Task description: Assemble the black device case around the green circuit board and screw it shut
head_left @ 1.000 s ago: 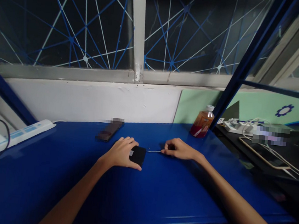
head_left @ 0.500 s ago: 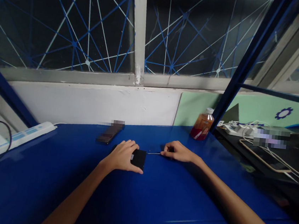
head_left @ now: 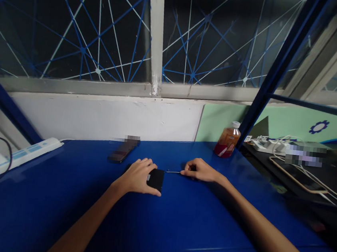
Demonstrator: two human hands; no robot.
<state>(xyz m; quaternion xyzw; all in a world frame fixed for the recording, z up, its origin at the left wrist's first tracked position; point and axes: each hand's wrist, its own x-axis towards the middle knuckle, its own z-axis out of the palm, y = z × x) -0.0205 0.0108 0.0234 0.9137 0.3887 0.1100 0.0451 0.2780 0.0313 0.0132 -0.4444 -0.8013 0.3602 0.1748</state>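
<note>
My left hand (head_left: 138,176) lies over a small flat black device (head_left: 155,178) on the blue table (head_left: 176,223), fingers curled round its edges and holding it down. My right hand (head_left: 200,170) pinches the dark handle of a thin metal tool (head_left: 173,172) whose tip points left and meets the right edge of the black device. Both hands rest on the tabletop near its middle.
A dark phone (head_left: 122,150) lies behind my left hand. An orange drink bottle (head_left: 227,140) stands at the back right by a blue post. A white power strip (head_left: 14,156) runs along the left. Cables and a second power strip (head_left: 270,145) cover the bench at right.
Both hands stay where they were on the device and the tool. The view tilted slightly between the first frame and the second.
</note>
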